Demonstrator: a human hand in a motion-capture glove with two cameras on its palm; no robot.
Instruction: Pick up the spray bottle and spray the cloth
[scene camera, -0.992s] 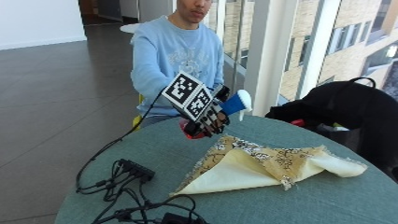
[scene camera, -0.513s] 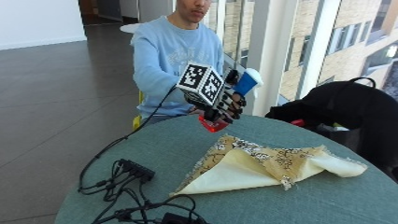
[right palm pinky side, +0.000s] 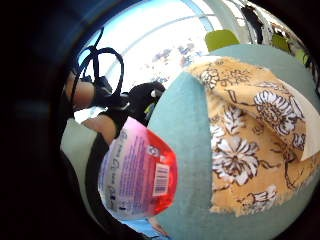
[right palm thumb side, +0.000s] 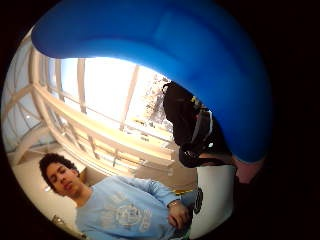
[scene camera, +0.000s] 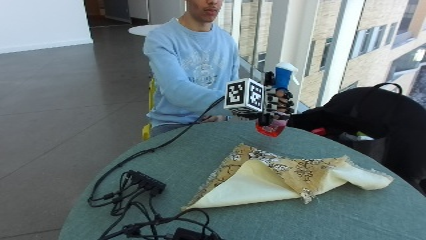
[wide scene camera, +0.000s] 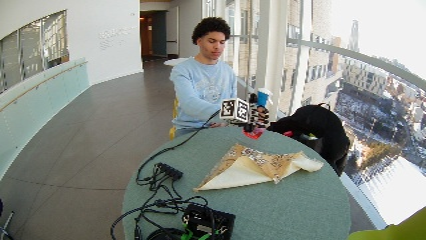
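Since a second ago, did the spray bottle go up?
Yes. The spray bottle, held in the gloved right hand, has risen off the round table and now hangs above its far edge.

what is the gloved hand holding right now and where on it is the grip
The gloved right hand holds the spray bottle lifted off the table. Its fingers wrap the bottle's middle, below the blue spray head, with the red base showing beneath the hand.

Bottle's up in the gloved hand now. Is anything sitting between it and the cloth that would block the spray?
Nothing visible does. The right hand holds the spray bottle above the table's far edge, and only bare tabletop lies between it and the cloth. The cables lie off to the side.
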